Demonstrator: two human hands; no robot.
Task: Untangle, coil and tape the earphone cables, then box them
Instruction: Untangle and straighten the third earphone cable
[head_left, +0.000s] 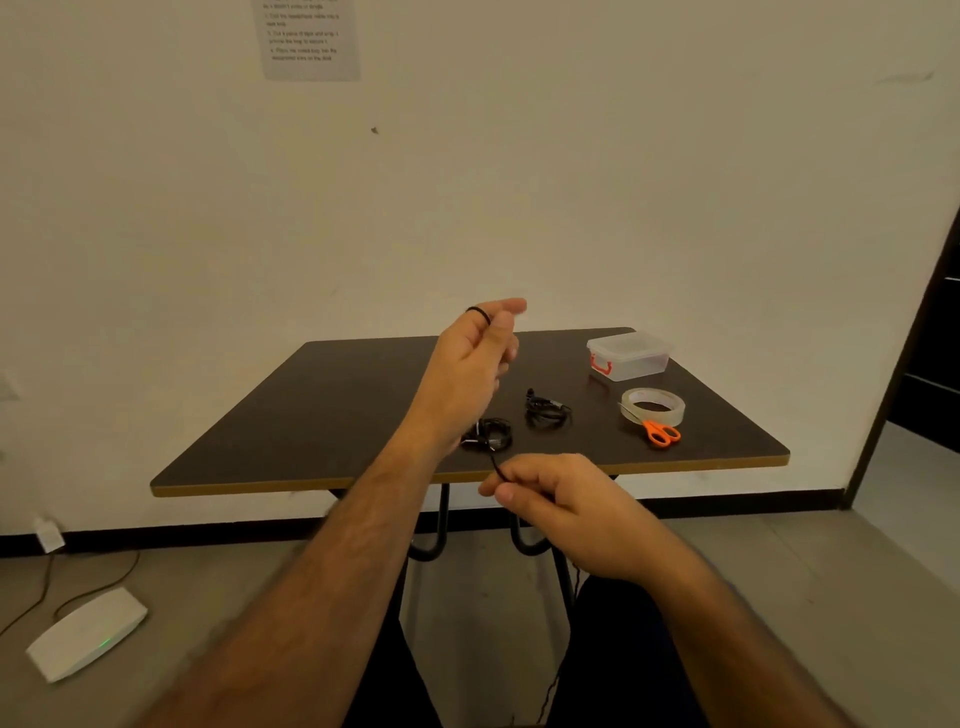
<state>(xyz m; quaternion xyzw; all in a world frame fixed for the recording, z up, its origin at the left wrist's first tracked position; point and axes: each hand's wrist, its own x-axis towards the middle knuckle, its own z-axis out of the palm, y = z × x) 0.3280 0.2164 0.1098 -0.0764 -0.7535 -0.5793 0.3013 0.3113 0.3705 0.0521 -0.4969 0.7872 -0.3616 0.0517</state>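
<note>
The left hand (475, 358) is raised above the counter (322, 415), fingers loosely curled and blurred; I cannot tell whether it grasps anything. The right hand (558, 499) pinches a black cable (497, 464) just in front of the counter's near edge. Two earphone bundles (545, 410) lie mid-counter. A lidded box (628, 356) sits at the far right, with tape (653, 408) and scissors (661, 433) touching, nearer.

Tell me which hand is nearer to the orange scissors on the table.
Right. The right hand pinches a black cable at the table's near edge, below and left of the scissors. The left hand is raised above the table, farther left.
</note>
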